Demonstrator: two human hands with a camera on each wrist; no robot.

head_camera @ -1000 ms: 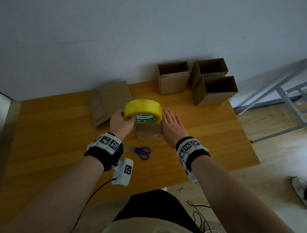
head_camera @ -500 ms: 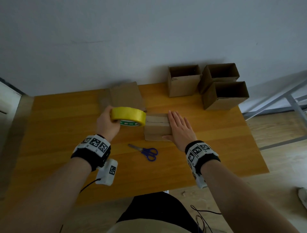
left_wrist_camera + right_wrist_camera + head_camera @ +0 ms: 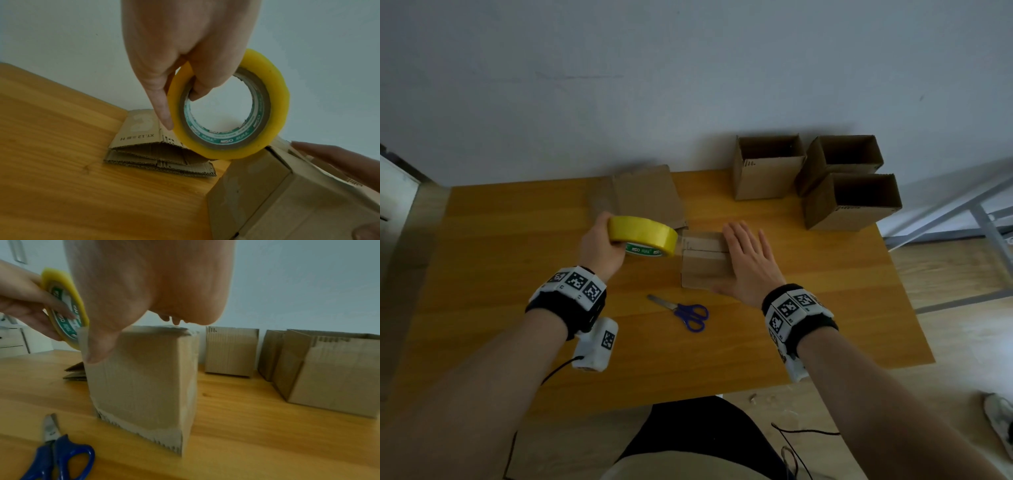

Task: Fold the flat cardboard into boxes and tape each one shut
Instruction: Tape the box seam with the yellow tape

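In the head view, the left hand (image 3: 601, 248) holds the yellow tape roll (image 3: 643, 235) just left of the small box (image 3: 703, 260) in the middle of the frame; a second ago the roll sat right over the box, so it has been pulled off to the left side; the right hand (image 3: 751, 265) lies flat with fingers spread wide on the box top, as it did before; I think a strip of tape now runs across the top and needs cutting; the blue scissors (image 3: 683, 313) lie on the bench (image 3: 500, 308) just below the box; three open boxes (image 3: 767, 171) stand at the upper right, and flat cardboard (image 3: 647, 195) lies above the roll.

In the left wrist view, fingers hook through the roll's hole (image 3: 226, 105); the roll's low edge meets the box corner at the lower right.

In the right wrist view, the thumb presses the box's upper left edge (image 3: 141, 378); the picture is blurry.
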